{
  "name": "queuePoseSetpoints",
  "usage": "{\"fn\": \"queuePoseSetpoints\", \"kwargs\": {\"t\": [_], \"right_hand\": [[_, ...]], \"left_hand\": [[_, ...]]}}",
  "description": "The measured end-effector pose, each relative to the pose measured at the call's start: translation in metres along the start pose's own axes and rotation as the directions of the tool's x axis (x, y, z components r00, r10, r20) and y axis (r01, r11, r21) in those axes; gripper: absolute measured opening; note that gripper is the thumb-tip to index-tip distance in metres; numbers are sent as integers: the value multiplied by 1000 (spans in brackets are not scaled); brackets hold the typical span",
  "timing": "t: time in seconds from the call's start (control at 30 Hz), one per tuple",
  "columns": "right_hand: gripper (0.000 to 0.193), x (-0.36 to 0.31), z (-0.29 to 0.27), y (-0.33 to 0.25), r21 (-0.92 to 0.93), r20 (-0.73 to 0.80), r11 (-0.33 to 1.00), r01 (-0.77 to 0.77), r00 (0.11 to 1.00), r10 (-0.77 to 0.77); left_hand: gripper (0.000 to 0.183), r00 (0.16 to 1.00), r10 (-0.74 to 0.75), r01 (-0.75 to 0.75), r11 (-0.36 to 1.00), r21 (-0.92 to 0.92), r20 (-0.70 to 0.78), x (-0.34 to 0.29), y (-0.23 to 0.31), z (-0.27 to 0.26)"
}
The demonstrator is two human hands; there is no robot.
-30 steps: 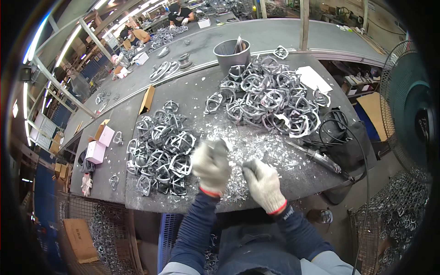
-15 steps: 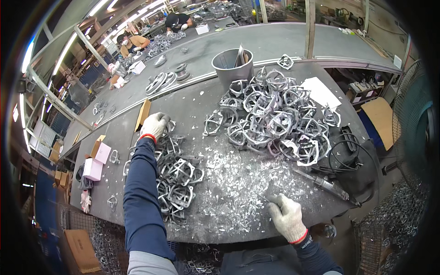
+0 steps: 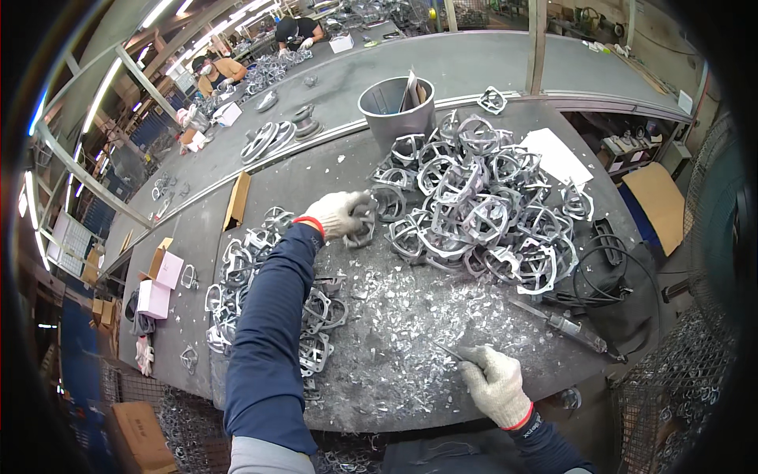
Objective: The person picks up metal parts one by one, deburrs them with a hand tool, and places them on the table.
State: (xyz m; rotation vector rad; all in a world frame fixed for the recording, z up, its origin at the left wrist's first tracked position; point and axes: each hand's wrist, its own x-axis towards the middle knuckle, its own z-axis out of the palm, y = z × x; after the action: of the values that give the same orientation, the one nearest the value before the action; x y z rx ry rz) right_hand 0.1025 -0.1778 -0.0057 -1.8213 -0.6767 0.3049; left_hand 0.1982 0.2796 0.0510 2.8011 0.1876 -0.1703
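Showing in the curled fingers of the gloved left hand, a grey metal frame is held toward the far edge of the bench, just beside the large pile; whether the bench is touched by it cannot be told. By the gloved right hand, a thin rod is pinched near the front edge. A smaller pile is heaped along the left edge, partly covered by the left arm. Metal chips are scattered between. A bucket is placed at the far edge.
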Motion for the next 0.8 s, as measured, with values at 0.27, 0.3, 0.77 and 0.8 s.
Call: {"fn": "queuePoseSetpoints", "kwargs": {"t": [0.27, 0.3, 0.77, 0.8], "right_hand": [[21, -21, -2, -13, -4, 9, 999, 45, 999, -45], [19, -22, 0, -10, -11, -36, 987, 157, 987, -158], [19, -58, -21, -29, -29, -35, 988, 152, 988, -153], [19, -57, -15, -36, -6, -20, 979, 205, 978, -205]], "left_hand": [[29, 996, -71, 85, 930, 359, -51, -32, 24, 16], [32, 991, -133, 133, 950, 281, -21, -34, 26, 15], [49, 878, -444, 386, 877, -287, -176, -56, 33, 21], [50, 858, -451, 207, 741, -639, -245, -82, -6, 17]]}}
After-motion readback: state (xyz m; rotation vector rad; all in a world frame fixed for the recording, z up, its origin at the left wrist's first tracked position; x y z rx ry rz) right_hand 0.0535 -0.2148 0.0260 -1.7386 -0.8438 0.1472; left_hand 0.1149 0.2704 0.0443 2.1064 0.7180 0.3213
